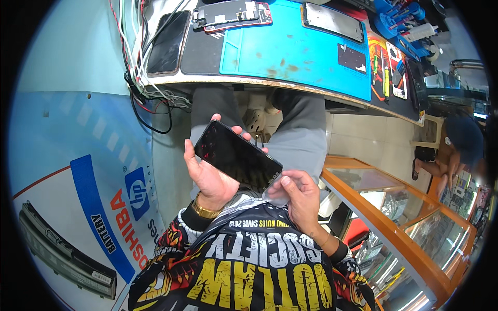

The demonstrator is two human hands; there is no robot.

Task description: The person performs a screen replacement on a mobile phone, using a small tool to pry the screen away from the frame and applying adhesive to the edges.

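Above my lap, a dark smartphone [236, 155] lies tilted across my left hand [215, 182], screen upward. The fingers of that hand wrap round its far long edge and the thumb stands by its upper left end. At the phone's lower right end, my right hand [301, 199] pinches a clear, thin plastic piece [271, 193] between thumb and fingers. This piece overlaps or adjoins the phone's corner; whether it is a film or a cover, I cannot tell. Small icons glow faintly near that end of the screen, and reddish reflections show at the other.
Ahead is a workbench with a blue mat [270, 46], an opened phone [231, 15], a silver phone panel [332, 22], a dark phone [168, 41] and screwdrivers [385, 75]. Cables [136, 67] hang at left. A glass display case [373, 212] stands right; another person [461, 140] sits beyond.
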